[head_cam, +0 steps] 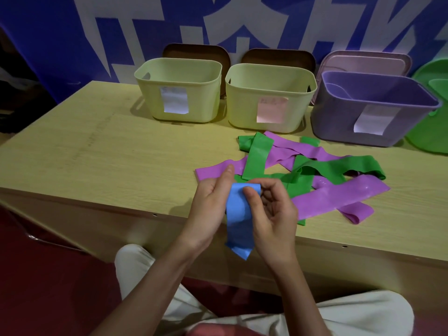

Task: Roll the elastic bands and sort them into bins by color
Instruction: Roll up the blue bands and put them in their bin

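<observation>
Both hands, left hand (213, 204) and right hand (271, 209), pinch the blue band's (238, 221) top end; it looks soft, floppy, best rolled from there.

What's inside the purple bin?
The purple bin shows only its bare inner walls at the top. Its front wall hides the bottom, so whether any rolled bands lie in there cannot be seen.
</observation>
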Available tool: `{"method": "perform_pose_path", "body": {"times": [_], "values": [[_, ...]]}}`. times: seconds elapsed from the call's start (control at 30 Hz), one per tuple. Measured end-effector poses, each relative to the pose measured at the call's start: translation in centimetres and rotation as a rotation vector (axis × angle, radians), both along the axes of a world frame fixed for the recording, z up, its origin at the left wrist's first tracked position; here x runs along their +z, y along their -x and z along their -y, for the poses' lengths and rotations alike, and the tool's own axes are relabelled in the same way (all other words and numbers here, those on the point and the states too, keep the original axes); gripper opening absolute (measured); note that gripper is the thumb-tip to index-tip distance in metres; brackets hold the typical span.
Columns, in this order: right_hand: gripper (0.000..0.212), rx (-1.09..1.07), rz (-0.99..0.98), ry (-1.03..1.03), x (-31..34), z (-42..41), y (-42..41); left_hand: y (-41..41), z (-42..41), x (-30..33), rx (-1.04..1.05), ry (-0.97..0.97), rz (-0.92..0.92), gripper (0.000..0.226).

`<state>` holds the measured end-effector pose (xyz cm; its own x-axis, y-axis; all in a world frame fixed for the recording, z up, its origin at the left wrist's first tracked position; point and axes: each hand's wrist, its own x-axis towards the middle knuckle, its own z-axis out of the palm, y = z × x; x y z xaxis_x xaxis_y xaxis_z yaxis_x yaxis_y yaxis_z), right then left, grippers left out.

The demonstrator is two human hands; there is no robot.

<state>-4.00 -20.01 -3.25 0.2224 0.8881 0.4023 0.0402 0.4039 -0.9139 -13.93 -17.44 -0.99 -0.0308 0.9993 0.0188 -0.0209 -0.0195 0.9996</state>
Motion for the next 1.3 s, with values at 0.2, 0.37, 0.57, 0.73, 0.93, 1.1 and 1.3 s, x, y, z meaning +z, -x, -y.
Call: {"method": "perform_pose_path", "body": {"times": [0.2,0.37,0.57,0.73,0.93,1.1,1.3], "values": [[0.015,-0.092,0.106,-0.021,-0.5,-0.2,-0.5,0.5,-0.3,0.4,-0.117,-0.217,-0.336,0.051],[0.019,-0.11,0.096,-0.015,-0.1,-0.3,-0.7,0.3,0.0,-0.8,-0.019,-0.454,-0.456,0.047],[0.021,0.025,-0.031,0.0,-0.1,0.2,-0.5,-0.6,-0.1,-0.5,0.065,-0.31,-0.233,0.052],[0.009,-0.033,-0.089,0.003,-0.3,0.1,-0.3,-1.1,-0.1,-0.3,0.016,-0.01,0.06,0.065],[0.022,-0.086,-0.014,0.006,-0.6,0.0,-1.1,-1.3,-0.2,-0.4,-0.024,-0.048,-0.042,0.051],[0.035,-0.151,-0.013,0.023,-0.9,-0.2,-1.4,-1.2,0.0,-1.0,-0.009,-0.324,-0.306,0.047],[0.024,-0.065,-0.061,0.029,-0.5,0.2,-1.2,-1.7,0.3,-1.9,0.038,-0.218,-0.195,0.047]]}}
